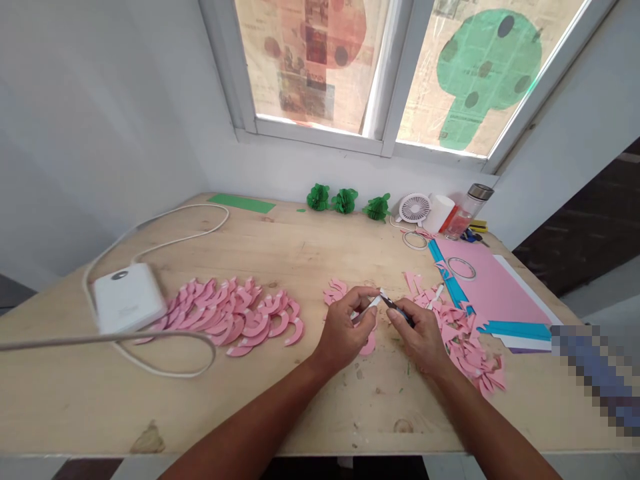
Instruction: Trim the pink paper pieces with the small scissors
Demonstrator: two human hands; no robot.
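Pinched in my left hand (349, 323) is a narrow white piece (369, 309), its kind unclear at this size. My right hand (417, 331) has its fingers closed around a slim dark tool (395, 308), whose tip meets the white piece between the two hands. Most of the tool is hidden by my fingers. Below my left hand lies a curved pink paper strip (368, 343), partly covered. A few more pink strips (335, 291) lie just behind that hand. Beside my right hand spreads a heap of pink paper scraps (470, 347).
Many curved pink paper pieces (245, 317) lie at left, near a white power bank (127, 298) with a looping cable (173, 373). Green paper shapes (345, 200), a small fan (415, 209) and a glass bottle (463, 217) stand at the back. Pink sheets (493, 280) lie right.
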